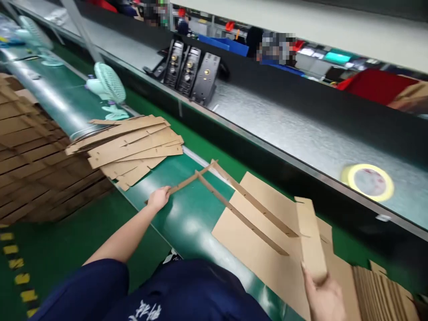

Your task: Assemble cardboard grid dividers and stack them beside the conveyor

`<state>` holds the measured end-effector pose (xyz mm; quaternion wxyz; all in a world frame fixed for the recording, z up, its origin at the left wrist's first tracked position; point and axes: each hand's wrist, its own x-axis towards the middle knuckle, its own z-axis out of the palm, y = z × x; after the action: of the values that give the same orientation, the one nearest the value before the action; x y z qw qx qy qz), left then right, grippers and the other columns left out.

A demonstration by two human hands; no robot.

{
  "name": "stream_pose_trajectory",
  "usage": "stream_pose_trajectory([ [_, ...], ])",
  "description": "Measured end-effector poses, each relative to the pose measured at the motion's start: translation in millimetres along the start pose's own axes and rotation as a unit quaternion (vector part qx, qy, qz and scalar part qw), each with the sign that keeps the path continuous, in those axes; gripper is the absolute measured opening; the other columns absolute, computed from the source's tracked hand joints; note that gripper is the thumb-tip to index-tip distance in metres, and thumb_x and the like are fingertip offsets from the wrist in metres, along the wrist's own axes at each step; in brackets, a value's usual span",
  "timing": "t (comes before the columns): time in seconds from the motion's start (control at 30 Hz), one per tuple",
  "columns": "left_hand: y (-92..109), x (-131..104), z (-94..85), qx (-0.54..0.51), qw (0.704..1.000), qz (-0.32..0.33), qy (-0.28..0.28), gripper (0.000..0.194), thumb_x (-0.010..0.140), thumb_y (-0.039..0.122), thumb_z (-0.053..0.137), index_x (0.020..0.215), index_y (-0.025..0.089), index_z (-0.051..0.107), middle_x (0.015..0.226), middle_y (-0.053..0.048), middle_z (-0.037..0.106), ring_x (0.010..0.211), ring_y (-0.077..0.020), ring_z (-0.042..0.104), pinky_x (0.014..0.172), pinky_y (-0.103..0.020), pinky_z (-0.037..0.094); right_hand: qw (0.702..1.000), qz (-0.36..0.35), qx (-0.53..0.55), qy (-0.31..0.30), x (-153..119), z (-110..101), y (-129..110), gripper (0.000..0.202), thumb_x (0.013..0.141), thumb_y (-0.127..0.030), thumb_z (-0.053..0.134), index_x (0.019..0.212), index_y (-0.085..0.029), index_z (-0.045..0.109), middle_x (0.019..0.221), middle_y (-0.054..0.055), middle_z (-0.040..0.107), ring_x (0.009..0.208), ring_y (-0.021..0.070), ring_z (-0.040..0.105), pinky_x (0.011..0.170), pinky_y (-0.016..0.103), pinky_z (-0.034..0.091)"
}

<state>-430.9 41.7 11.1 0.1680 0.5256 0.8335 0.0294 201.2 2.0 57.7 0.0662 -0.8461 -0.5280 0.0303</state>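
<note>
My left hand (158,198) is closed around the near end of a narrow slotted cardboard strip (183,183). Two long cardboard strips (245,217) cross that strip toward its far end and run off to the right, forming part of a divider frame. Their right ends lie over a flat cardboard sheet (230,236) on the green table. In my right hand (324,296), thumb and fingers grip the lower end of another slotted cardboard strip (310,236), raised with its broad face toward me. It is apart from the long strips' ends or just beside them; I cannot tell.
Loose cardboard strips (133,147) are piled on the table at left, near a mint-green fan (110,82). More strips (377,290) stand packed at lower right. Beyond runs a metal conveyor (267,129) with black devices (190,67) and a yellow tape roll (388,187). Cardboard stacks (40,156) stand left.
</note>
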Motion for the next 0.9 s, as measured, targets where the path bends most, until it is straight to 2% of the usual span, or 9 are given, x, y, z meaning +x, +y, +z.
stream_pose_trajectory([
  [0.03, -5.3, 1.2, 2.4, -0.008, 1.0, 0.002, 0.007, 0.036, 0.092, 0.031, 0.037, 0.123, 0.026, 0.054, 0.122, -0.005, 0.063, 0.106, -0.022, 0.061, 0.086, -0.031, 0.047, 1.0, -0.019, 0.003, -0.023, -8.6, -1.3, -36.7, 0.079, 0.081, -0.074, 0.032, 0.134, -0.017, 0.046, 0.107, 0.022, 0.063, 0.09, 0.0391, 0.063, 0.06, 0.047, 0.049],
  [0.1, -15.3, 1.6, 6.6, -0.022, 1.0, 0.009, 0.017, 0.034, 0.092, 0.03, 0.038, 0.122, 0.025, 0.054, 0.118, -0.005, 0.065, 0.102, -0.0218, 0.062, 0.084, -0.032, 0.048, 0.991, -0.113, 0.037, -0.056, -33.5, 4.5, -112.6, 0.076, 0.082, -0.073, 0.032, 0.128, -0.016, 0.051, 0.104, 0.016, 0.066, 0.088, 0.0332, 0.065, 0.067, 0.042, 0.051],
  [0.2, -24.6, 0.4, 9.8, -0.04, 0.998, 0.032, 0.026, 0.031, 0.092, 0.028, 0.04, 0.12, 0.024, 0.055, 0.114, -0.006, 0.066, 0.097, -0.0221, 0.064, 0.081, -0.033, 0.049, 0.953, -0.285, 0.096, -0.046, -72.2, 29.4, -210.4, 0.068, 0.087, -0.07, 0.029, 0.109, -0.014, 0.06, 0.095, 0.014, 0.068, 0.089, 0.0286, 0.064, 0.076, 0.039, 0.051],
  [0.27, -26.5, 0.9, 10.7, -0.051, 0.997, 0.052, 0.035, 0.033, 0.092, 0.027, 0.041, 0.123, 0.024, 0.052, 0.117, -0.007, 0.064, 0.1, -0.0217, 0.062, 0.081, -0.032, 0.049, 0.918, -0.378, 0.114, -0.027, -91.0, 47.4, -256.1, 0.059, 0.093, -0.062, 0.027, 0.105, -0.016, 0.06, 0.097, 0.013, 0.068, 0.091, 0.0251, 0.064, 0.078, 0.036, 0.05],
  [0.33, -25.6, 2.9, 11.8, -0.061, 0.995, 0.071, 0.044, 0.039, 0.092, 0.025, 0.041, 0.131, 0.025, 0.046, 0.12, -0.007, 0.062, 0.105, -0.0209, 0.06, 0.084, -0.031, 0.048, 0.894, -0.437, 0.101, -0.003, -103.7, 59.7, -285.2, 0.05, 0.097, -0.053, 0.026, 0.105, -0.017, 0.06, 0.097, 0.012, 0.067, 0.09, 0.0227, 0.063, 0.077, 0.033, 0.049],
  [0.43, -21.6, 7.0, 14.5, -0.074, 0.992, 0.084, 0.052, 0.053, 0.092, 0.023, 0.04, 0.144, 0.027, 0.029, 0.12, -0.007, 0.061, 0.106, -0.0199, 0.059, 0.085, -0.031, 0.047, 0.876, -0.479, 0.036, 0.034, -114.7, 66.4, -303.6, 0.042, 0.1, -0.043, 0.028, 0.104, -0.017, 0.06, 0.088, 0.01, 0.066, 0.083, 0.0217, 0.061, 0.072, 0.032, 0.046],
  [0.6, -16.7, 11.8, 16.3, -0.048, 0.988, 0.133, 0.057, 0.069, 0.091, 0.015, 0.037, 0.15, 0.034, 0.007, 0.104, -0.005, 0.061, 0.098, -0.0194, 0.059, 0.077, -0.028, 0.047, 0.859, -0.505, -0.049, 0.066, -123.1, 64.5, -304.2, 0.032, 0.099, -0.032, 0.034, 0.105, -0.018, 0.062, 0.083, 0.008, 0.063, 0.076, 0.0208, 0.058, 0.065, 0.032, 0.041],
  [0.73, -16.0, 15.3, 14.7, -0.007, 0.986, 0.158, 0.045, 0.081, 0.084, 0.003, 0.038, 0.15, 0.037, 0.007, 0.101, -0.005, 0.057, 0.099, -0.0194, 0.057, 0.074, -0.027, 0.047, 0.853, -0.509, -0.103, 0.045, -123.2, 67.0, -310.2, 0.025, 0.097, -0.026, 0.041, 0.108, -0.021, 0.063, 0.082, 0.007, 0.062, 0.078, 0.0218, 0.057, 0.066, 0.032, 0.04],
  [0.9, -14.1, 16.6, 14.3, 0.026, 0.987, 0.157, 0.008, 0.082, 0.077, -0.001, 0.04, 0.149, 0.032, 0.02, 0.111, -0.008, 0.054, 0.104, -0.0211, 0.054, 0.078, -0.029, 0.047, 0.861, -0.488, -0.138, -0.033, -121.1, 80.6, -314.5, 0.024, 0.094, -0.025, 0.047, 0.113, -0.024, 0.062, 0.087, 0.008, 0.064, 0.085, 0.0235, 0.058, 0.069, 0.033, 0.042],
])
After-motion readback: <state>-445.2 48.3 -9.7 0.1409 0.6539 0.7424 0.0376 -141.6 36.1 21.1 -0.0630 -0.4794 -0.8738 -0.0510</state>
